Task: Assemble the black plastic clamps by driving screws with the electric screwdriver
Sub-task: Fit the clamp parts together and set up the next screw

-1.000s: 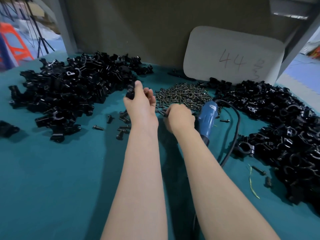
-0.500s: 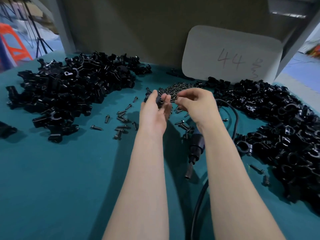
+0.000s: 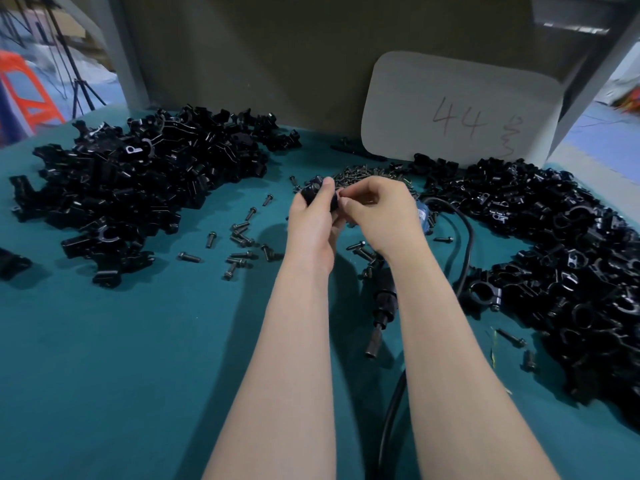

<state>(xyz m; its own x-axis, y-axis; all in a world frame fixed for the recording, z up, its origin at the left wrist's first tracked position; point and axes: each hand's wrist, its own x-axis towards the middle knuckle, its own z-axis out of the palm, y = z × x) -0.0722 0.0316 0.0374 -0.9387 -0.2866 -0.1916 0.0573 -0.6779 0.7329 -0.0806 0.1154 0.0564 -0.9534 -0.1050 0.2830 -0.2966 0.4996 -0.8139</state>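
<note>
My left hand (image 3: 311, 223) grips a black plastic clamp (image 3: 313, 192) above the middle of the teal table. My right hand (image 3: 377, 213) is beside it, its fingertips pinched together at the clamp's right side; a screw between them is too small to make out. The electric screwdriver (image 3: 384, 299) lies on the table under my right forearm, bit pointing toward me, its blue body (image 3: 424, 216) showing beyond my right hand. A pile of screws (image 3: 367, 174) lies just behind my hands.
A large heap of black clamp parts (image 3: 145, 181) covers the left of the table, another heap (image 3: 561, 258) the right. Loose screws (image 3: 239, 244) lie left of my arms. The screwdriver's black cable (image 3: 464, 251) loops right. A white board (image 3: 457, 109) marked 44 leans at the back.
One second ago my right hand was down by the screwdriver at the screw pile. It has since lifted to the clamp in my left hand, and both hands have closed together.
</note>
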